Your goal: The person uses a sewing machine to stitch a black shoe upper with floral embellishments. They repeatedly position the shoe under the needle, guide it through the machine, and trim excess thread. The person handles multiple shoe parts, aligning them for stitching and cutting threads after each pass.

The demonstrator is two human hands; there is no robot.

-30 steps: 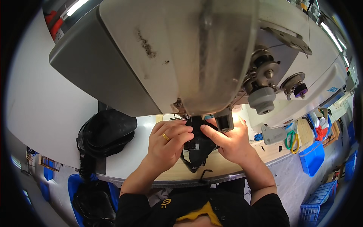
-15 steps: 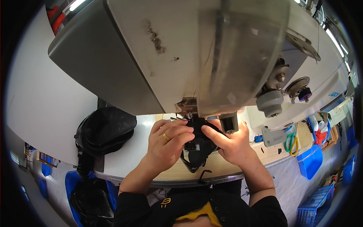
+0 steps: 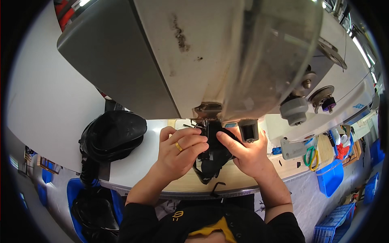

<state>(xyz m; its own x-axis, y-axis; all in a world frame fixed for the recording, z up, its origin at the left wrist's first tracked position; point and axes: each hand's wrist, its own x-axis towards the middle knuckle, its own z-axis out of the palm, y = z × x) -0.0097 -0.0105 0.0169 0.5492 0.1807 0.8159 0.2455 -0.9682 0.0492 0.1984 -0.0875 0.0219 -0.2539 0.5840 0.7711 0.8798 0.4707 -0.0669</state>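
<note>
A black sewn fabric piece [image 3: 211, 164] lies under the needle area of a large sewing machine [image 3: 182, 77], its lower end pointing toward me. My left hand [image 3: 178, 154], with a gold ring, pinches the left side of this piece with bent fingers close to the presser foot [image 3: 206, 124]. On the other side my right hand [image 3: 249, 156] grips it, thumb pressed on top. The fingers beneath the right thumb are partly hidden by the fabric and a machine part.
Black moulded pieces [image 3: 113, 135] are piled at the left; more fill a blue bin [image 3: 73, 194] below. Scissors [image 3: 312, 157] with green and yellow handles lie at the right by a blue tray [image 3: 330, 176]. A bent black strip [image 3: 217, 188] rests at the table's front edge.
The whole view has shifted slightly, so the machine head appears farther right. Both hands keep their hold on the black fabric piece, with almost no movement of the fingers.
</note>
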